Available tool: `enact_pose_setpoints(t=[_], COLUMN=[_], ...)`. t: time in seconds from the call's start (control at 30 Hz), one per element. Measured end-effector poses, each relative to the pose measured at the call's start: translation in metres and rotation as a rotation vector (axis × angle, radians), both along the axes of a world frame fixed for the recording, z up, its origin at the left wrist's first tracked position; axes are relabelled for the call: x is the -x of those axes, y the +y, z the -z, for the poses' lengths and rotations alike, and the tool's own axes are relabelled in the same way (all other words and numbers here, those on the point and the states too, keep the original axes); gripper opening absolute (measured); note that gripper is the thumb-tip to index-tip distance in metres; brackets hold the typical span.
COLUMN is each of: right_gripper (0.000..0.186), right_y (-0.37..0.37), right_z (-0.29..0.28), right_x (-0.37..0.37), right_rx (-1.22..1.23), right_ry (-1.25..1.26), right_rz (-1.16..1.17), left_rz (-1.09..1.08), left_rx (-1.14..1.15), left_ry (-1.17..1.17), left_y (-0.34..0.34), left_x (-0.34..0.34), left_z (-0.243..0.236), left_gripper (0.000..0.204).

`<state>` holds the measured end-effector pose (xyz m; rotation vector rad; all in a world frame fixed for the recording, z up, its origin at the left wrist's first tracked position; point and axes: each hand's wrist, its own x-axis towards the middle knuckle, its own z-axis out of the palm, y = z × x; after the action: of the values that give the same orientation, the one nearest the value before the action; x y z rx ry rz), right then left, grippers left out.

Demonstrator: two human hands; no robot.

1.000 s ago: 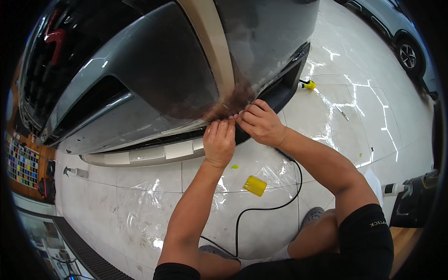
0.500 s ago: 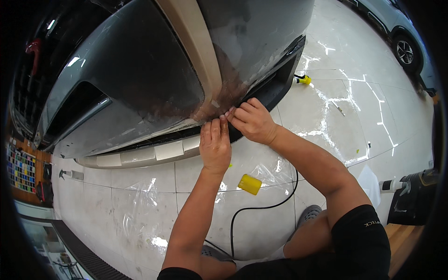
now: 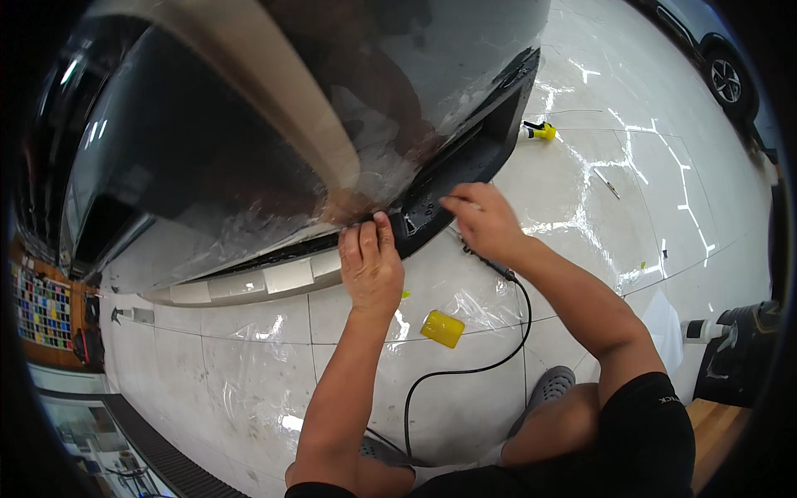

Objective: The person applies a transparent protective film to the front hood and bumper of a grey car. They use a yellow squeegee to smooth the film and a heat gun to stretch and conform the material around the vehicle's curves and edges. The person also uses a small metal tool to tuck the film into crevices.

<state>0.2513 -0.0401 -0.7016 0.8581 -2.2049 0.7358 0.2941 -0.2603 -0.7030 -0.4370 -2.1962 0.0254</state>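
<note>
The glossy dark car panel (image 3: pixel 249 166) fills the upper left, with wet, wrinkled clear film (image 3: pixel 390 178) along its lower part. At the panel's bottom edge, my left hand (image 3: pixel 371 264) lies with its fingers stretched out and pressed close to the seam. Below that seam runs a black trim piece (image 3: pixel 469 166) with water drops on it. My right hand (image 3: pixel 488 220) is over the trim's outer edge, apart from the left, fingers curled together. Whatever it may hold is too small or hidden to make out.
A yellow block (image 3: pixel 442 329) and crumpled clear film (image 3: pixel 486 307) lie on the wet tiles. A black cable (image 3: pixel 465 371) curves past my feet. Spray bottles stand at left (image 3: pixel 137 314) and beyond the trim (image 3: pixel 544 131). A black bin (image 3: pixel 735 365) is at right; another car (image 3: pixel 722 79) stands beyond.
My right hand has moved away from the left, rightward and slightly down, uncovering the wet black trim. The left hand has shifted slightly left and down. The view has tilted a little.
</note>
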Motion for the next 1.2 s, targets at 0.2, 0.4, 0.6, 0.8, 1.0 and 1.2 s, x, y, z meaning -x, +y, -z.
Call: enact_pose_setpoints(t=[0.2, 0.4, 0.6, 0.8, 1.0, 1.2], right_gripper=[0.018, 0.071, 0.062, 0.048, 0.039, 0.073], right_y=[0.076, -0.023, -0.047, 0.015, 0.065, 0.028], right_z=[0.095, 0.213, 0.223, 0.189, 0.204, 0.205], right_x=[-0.033, -0.157, -0.168, -0.150, -0.172, -0.156], right_rx=[-0.016, -0.581, -0.614, -0.122, -0.590, -0.758], right_ry=[-0.493, -0.977, -1.041, -1.363, -0.795, -1.004], right_rz=[0.094, -0.077, 0.018, -0.001, 0.333, 0.272], left_rz=[-0.045, -0.068, -0.070, -0.041, -0.073, -0.129], left_rx=[0.054, 0.073, 0.075, 0.033, 0.001, 0.044], left_ry=[-0.011, -0.076, -0.089, -0.061, -0.085, -0.169], left_y=[0.010, 0.011, 0.008, 0.009, 0.004, 0.004], left_x=[0.000, -0.004, -0.008, -0.010, -0.007, -0.010], left_z=[-0.001, -0.014, -0.014, -0.011, -0.003, -0.006], left_gripper=[0.044, 0.045, 0.051, 0.055, 0.060, 0.070])
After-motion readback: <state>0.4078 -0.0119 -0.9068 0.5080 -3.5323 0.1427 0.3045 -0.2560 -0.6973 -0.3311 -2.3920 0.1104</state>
